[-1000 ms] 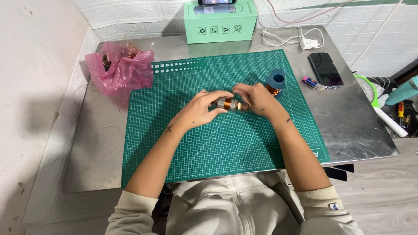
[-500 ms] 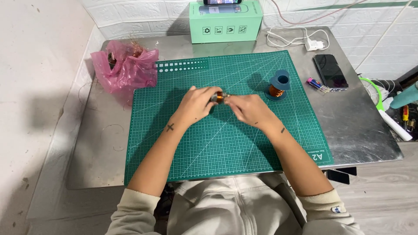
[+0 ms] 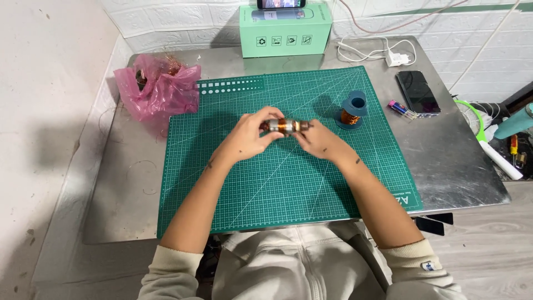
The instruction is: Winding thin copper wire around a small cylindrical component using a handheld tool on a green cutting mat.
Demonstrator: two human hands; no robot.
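Over the middle of a green cutting mat (image 3: 288, 183), both hands hold a small metal cylinder wound with copper wire (image 3: 283, 126), lying level between them. My left hand (image 3: 250, 135) grips its left end. My right hand (image 3: 319, 139) pinches its right end with the fingertips. A blue spool of copper wire (image 3: 352, 110) stands upright on the mat just right of my right hand, apart from it.
A crumpled pink plastic bag (image 3: 158, 89) lies at the mat's far left corner. A green box (image 3: 286, 30) stands at the back with a phone on top. Right of the mat lie a black phone (image 3: 417, 93), a small lighter-like item (image 3: 401, 109) and a white charger cable (image 3: 375, 54).
Both hands with the wound cylinder have shifted slightly on the mat. My right hand has drawn away from the blue spool, which now stands fully in view.
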